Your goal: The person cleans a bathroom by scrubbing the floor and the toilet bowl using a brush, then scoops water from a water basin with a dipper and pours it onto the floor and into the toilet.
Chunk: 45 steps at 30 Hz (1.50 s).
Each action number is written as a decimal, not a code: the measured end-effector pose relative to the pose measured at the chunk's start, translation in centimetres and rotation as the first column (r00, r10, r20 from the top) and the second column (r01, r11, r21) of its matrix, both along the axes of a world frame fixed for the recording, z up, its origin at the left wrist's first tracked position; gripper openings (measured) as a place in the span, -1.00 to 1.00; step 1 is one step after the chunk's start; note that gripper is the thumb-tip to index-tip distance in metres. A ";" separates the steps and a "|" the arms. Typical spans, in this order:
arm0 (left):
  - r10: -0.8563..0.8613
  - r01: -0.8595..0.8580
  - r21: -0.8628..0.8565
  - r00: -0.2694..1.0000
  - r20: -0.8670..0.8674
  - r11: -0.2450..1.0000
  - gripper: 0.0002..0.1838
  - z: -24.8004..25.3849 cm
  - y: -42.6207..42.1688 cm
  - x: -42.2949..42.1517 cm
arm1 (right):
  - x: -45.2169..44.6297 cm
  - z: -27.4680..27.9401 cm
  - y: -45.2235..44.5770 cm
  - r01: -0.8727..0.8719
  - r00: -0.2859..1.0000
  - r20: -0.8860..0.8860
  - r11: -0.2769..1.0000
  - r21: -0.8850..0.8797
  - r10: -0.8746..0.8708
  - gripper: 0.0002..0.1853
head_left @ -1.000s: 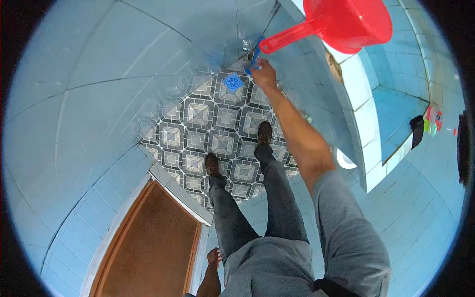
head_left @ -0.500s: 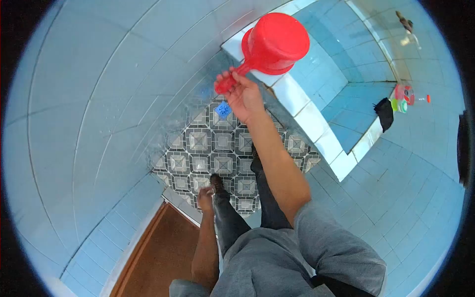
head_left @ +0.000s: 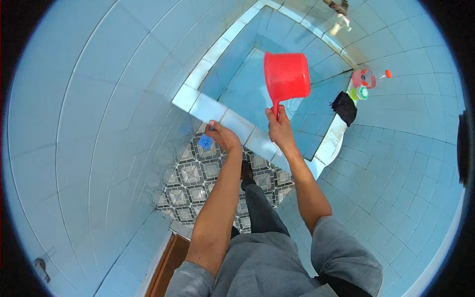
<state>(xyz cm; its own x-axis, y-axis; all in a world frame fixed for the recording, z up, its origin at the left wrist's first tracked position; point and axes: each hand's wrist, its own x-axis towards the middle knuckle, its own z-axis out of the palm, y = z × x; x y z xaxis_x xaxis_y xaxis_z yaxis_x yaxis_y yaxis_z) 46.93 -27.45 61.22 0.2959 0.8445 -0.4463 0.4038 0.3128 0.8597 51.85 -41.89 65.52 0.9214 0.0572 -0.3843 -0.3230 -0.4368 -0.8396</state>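
Observation:
A red water dipper (head_left: 288, 76) hangs over the blue-tiled basin (head_left: 236, 126), its cup side-on and its handle pointing down toward me. My right hand (head_left: 282, 132) is closed around that handle. Near the basin's pale front rim is my left hand (head_left: 225, 137), empty, with loosely bent fingers apart; whether it touches the rim I cannot tell. Just below its fingers, a blue drain cover (head_left: 205, 142) shows on the patterned floor.
A tap (head_left: 340, 22) sticks out of the wall above the basin. On the right rim stand a clear and pink bottle (head_left: 364, 78), a green-and-white container (head_left: 359, 93) and a black cloth (head_left: 345, 108). A brown door (head_left: 173, 260) is at lower left.
My right hand has carried the dipper right, from the basin's left corner to over its middle. My left hand has risen from beside my leg to the front rim.

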 end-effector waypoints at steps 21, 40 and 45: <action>0.138 0.026 0.193 0.605 -0.784 0.981 -0.28 2.7 -2.1 5.9 | 10.1 -23.7 -5.3 -0.215 0.975 -0.169 0.789 -0.576 0.142 -0.61; 0.171 -0.008 0.227 0.686 -0.707 0.974 -0.35 2.5 -3.3 5.7 | 7.4 -5.5 -6.0 0.327 0.905 -0.413 0.794 0.513 -0.105 -0.84; -0.103 0.868 -0.259 -0.238 -0.966 0.424 -0.39 -2.5 0.2 3.2 | -0.5 3.6 -7.7 0.446 0.888 -0.389 0.661 0.603 -0.244 -0.83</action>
